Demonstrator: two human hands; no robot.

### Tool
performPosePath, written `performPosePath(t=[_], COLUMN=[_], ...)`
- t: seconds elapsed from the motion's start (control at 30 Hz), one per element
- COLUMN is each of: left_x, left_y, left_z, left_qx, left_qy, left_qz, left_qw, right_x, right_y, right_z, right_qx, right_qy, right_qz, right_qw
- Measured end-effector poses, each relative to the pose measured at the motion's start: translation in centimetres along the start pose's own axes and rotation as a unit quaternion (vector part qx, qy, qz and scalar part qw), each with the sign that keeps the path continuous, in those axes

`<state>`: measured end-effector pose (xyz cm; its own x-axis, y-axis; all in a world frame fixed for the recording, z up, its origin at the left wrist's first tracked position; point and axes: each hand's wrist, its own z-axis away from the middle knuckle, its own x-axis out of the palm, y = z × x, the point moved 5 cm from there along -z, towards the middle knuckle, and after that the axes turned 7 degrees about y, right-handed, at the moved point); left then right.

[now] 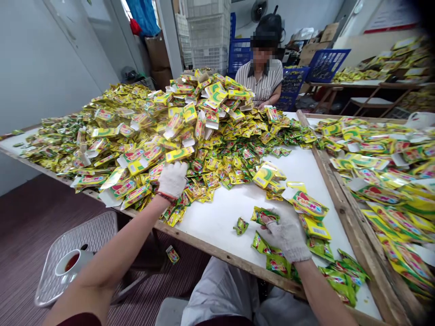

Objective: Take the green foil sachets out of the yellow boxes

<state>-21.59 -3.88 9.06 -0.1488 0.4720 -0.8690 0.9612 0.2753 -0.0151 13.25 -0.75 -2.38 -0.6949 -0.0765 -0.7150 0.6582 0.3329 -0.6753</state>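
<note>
My left hand point(172, 179), in a white knit glove, reaches into the near side of the big pile. Its fingers are curled down and hidden, just below a yellow carton point(179, 154); what they grip I cannot make out. My right hand point(287, 237), gloved with bare fingertips, pinches a small yellow-green packet point(263, 214) over the white tabletop point(217, 213). A twisted green packet point(240, 226) lies just left of it. More green packets point(277, 264) lie under and beside that hand. Open cartons point(307, 203) rest to its right.
A heap of cartons and packets point(136, 131) covers the table's left and back. A wooden rail point(340, 203) divides off more cartons point(394, 194) at right. Across the table sits a person point(260, 74). A stool point(81, 253) with a cup point(73, 262) stands at lower left.
</note>
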Motion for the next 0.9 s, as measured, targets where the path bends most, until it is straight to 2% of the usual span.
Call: performPosePath(t=[0.07, 0.13, 0.17, 0.2, 0.27, 0.3, 0.33, 0.43, 0.53, 0.63, 0.73, 0.8, 0.9], left_x=[-1.6, -2.4, -2.1, -1.4, 0.9, 2.0, 2.9, 3.9, 4.2, 4.8, 4.8, 4.5, 4.4], left_y=[-0.5, 0.2, 1.1, 2.3, 5.3, 6.7, 8.0, 11.0, 12.9, 13.6, 14.3, 14.9, 15.5], left_z=[0.1, 0.8, 1.3, 1.9, 3.6, 4.5, 5.4, 7.1, 7.7, 7.4, 7.1, 7.1, 7.3], left_qx=[-0.017, -0.043, -0.058, -0.068, -0.074, -0.067, -0.049, 0.07, 0.178, 0.183, 0.188, 0.204, 0.212], left_qy=[0.063, 0.104, 0.091, 0.054, -0.053, -0.096, -0.114, -0.095, -0.101, -0.151, -0.16, -0.15, -0.14], left_qz=[0.088, 0.235, 0.316, 0.39, 0.476, 0.474, 0.448, 0.338, 0.243, 0.175, 0.19, 0.237, 0.313], left_qw=[0.994, 0.966, 0.942, 0.917, 0.875, 0.873, 0.885, 0.934, 0.948, 0.955, 0.95, 0.938, 0.915], right_x=[0.0, 0.0, -0.1, -0.2, -0.4, -0.5, -0.6, -0.7, -0.6, -0.3, -0.3, -0.4, -0.7], right_y=[0.5, 0.9, 1.1, 1.2, 1.4, 1.4, 1.5, 1.6, 1.8, 1.3, 0.3, -0.1, -0.1], right_z=[0.0, 0.1, 0.2, 0.4, 0.7, 0.9, 1.1, 1.2, 0.9, 0.5, 0.1, -0.1, -0.3], right_qx=[0.065, 0.115, 0.136, 0.162, 0.214, 0.233, 0.242, 0.214, 0.185, 0.184, 0.171, 0.15, 0.127], right_qy=[0.009, 0.021, 0.03, 0.04, 0.054, 0.055, 0.05, 0.039, 0.042, 0.056, 0.08, 0.077, 0.041], right_qz=[-0.068, -0.103, -0.117, -0.141, -0.196, -0.21, -0.208, -0.136, -0.095, -0.132, -0.211, -0.181, -0.072], right_qw=[0.996, 0.988, 0.983, 0.976, 0.955, 0.948, 0.946, 0.967, 0.977, 0.972, 0.959, 0.969, 0.988])
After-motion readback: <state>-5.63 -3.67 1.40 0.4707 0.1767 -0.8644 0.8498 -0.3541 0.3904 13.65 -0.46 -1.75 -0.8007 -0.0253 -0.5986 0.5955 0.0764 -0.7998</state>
